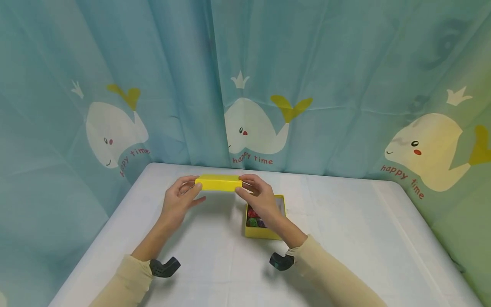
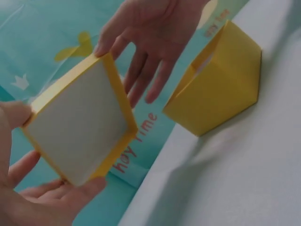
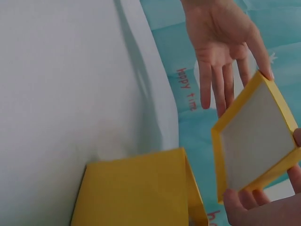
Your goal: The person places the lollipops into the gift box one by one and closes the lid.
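A yellow box lid (image 1: pixel 218 183) is held up above the table by both hands. My left hand (image 1: pixel 177 202) pinches its left end, thumb on the near side and fingers behind. The right hand (image 1: pixel 261 198) grips the opposite end the same way. From below, in the left wrist view, the lid's pale inside (image 2: pixel 82 122) shows within yellow edges. Behind and under my right forearm stands the open yellow box (image 1: pixel 262 233). Red, green and purple wrapped pieces (image 1: pixel 253 216) lie inside it, partly covered by the right hand.
The white-covered table (image 1: pixel 337 238) extends on both sides of the box. A blue curtain (image 1: pixel 184 85) with whale prints hangs at its back and sides. Each wrist wears a black camera mount (image 1: pixel 165 267).
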The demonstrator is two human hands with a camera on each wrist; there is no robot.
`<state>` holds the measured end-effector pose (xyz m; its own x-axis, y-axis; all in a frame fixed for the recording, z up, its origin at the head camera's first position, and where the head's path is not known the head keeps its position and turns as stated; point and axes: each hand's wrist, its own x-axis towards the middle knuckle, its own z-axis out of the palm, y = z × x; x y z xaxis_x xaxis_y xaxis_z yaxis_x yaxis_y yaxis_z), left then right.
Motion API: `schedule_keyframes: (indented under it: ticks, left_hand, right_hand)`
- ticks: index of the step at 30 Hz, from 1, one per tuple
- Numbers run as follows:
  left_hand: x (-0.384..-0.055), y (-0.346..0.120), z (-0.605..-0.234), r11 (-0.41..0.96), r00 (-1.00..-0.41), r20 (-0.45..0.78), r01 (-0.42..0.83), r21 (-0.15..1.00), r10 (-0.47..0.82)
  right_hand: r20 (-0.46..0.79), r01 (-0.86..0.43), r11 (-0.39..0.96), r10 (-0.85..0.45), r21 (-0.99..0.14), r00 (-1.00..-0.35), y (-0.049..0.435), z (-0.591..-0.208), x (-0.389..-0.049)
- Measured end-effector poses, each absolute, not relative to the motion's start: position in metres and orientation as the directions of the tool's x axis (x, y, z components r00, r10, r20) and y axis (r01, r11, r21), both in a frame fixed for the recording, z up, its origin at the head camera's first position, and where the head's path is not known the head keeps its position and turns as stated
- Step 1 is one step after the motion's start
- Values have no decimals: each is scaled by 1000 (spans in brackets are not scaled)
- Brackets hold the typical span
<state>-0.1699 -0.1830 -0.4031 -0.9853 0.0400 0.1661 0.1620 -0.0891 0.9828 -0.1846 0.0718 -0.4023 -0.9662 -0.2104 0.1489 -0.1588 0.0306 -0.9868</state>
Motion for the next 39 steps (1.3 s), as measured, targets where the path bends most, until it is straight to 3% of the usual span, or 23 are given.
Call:
schedule_keyframes:
  ticks: [8,18,30,39]
  left_hand:
    - [-170,-191,-409,-163,-963,182,151,975,198]
    - [-172,-193,-411,-40,-944,232,229,973,236]
    - [-171,-187,-411,-91,-904,243,226,970,350]
    - [-169,-177,-409,91,-892,240,295,951,382]
  right_hand:
    - [130,-137,0,-318,-991,-939,89,-400,-185]
    - [107,-126,20,-404,-992,-909,109,-400,-184]
    - [78,-141,94,-490,-986,-868,133,-397,-185]
    - [143,-231,105,-527,-967,-838,147,-405,-179]
